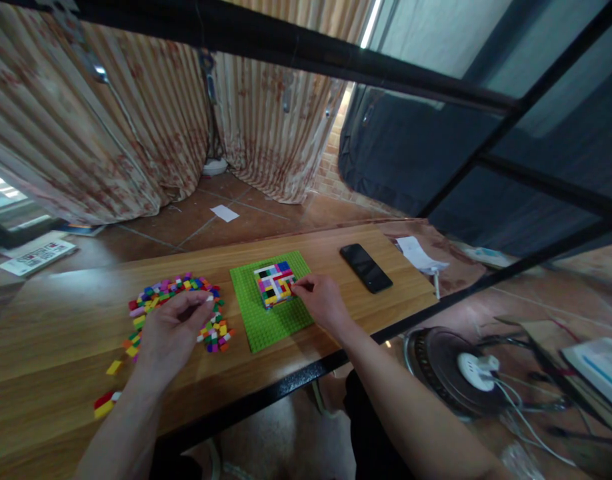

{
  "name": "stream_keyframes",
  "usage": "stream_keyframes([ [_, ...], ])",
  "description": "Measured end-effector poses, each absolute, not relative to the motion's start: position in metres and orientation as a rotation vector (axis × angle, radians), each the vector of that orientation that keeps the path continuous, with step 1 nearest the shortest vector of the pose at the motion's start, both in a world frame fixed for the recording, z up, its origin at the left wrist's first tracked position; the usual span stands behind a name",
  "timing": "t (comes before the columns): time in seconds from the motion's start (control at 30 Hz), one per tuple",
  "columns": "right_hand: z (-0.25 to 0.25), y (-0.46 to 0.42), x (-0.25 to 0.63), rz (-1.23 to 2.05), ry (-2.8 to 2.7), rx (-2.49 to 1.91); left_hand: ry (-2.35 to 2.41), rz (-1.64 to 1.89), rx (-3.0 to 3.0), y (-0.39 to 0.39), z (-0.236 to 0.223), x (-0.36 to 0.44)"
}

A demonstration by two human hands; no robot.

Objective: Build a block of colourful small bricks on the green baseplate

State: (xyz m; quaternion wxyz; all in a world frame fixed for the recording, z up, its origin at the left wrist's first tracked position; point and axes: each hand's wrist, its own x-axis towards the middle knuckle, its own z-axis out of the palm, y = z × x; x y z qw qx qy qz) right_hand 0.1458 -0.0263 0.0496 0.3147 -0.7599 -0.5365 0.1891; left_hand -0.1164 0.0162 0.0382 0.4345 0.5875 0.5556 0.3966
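A green studded baseplate (pixel 259 330) lies on the wooden table. On it stands a low block of multicoloured toy bricks (pixel 275 283), with white, yellow, red, blue and black pieces on top. My right hand (pixel 323 303) is closed in a pinch at the right side of this block; whatever its fingertips grip is hidden. Over the pile of loose bricks (pixel 161 291), my left hand (pixel 173 327) pinches a small white brick (pixel 209 299) between thumb and fingers. Part of the pile is covered by that hand.
A black phone (pixel 366 267) rests on the table to the right. Stray yellow and red bricks (pixel 105 405) lie near my left forearm. A black metal bar (pixel 286 385) runs along the near table edge. Beyond, a stool (pixel 436 373) holds a white power strip (pixel 473 371).
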Motion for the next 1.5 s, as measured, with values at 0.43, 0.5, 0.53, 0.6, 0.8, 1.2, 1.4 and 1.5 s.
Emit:
stream_keyframes([
  [0.43,0.052,-0.025,0.15,0.575,-1.468,-1.959,1.372,1.018,1.514,0.015,0.038,-0.118],
  [0.5,0.053,-0.025,0.149,0.555,-1.49,-1.963,1.362,1.025,1.521,0.015,0.037,-0.118],
  [0.53,0.053,-0.024,0.149,0.552,-1.491,-1.966,1.361,1.025,1.52,0.015,0.037,-0.118],
  [0.6,0.052,-0.024,0.15,0.554,-1.47,-1.979,1.367,1.021,1.521,0.016,0.036,-0.119],
  [0.8,0.048,-0.021,0.15,0.568,-1.452,-1.992,1.382,1.009,1.55,0.017,0.031,-0.12],
  [1.2,0.046,-0.017,0.142,0.546,-1.413,-2.013,1.398,0.975,1.634,0.009,0.042,-0.107],
  [1.4,0.053,-0.021,0.149,0.457,-1.365,-1.971,1.329,0.991,1.617,0.007,0.043,-0.096],
  [1.5,0.055,-0.024,0.144,0.473,-1.351,-1.804,1.286,0.995,1.574,0.006,0.04,-0.091],
])
